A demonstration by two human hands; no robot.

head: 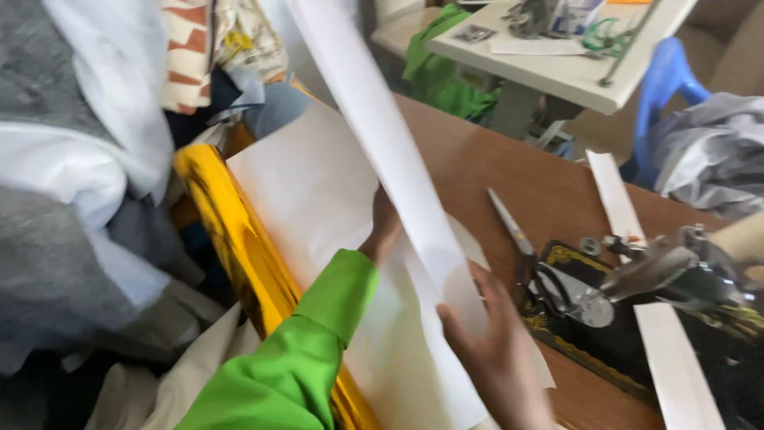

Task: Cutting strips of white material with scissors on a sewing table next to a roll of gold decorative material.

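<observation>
While the right hand [497,358] pinches the lifted white fabric strip [398,151] and the left hand [384,227] (half hidden, grip unclear) braces behind it, folding seems best kept clear of the scissors [517,239].

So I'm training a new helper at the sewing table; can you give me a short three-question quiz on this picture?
1. True or false: the scissors lie on the wooden table.
2. What colour is the shiny cloth left of the white sheet?
3. The right hand holds: A) a white strip, B) scissors, C) thread.

Key: 1 true; 2 yellow; 3 A.
</observation>
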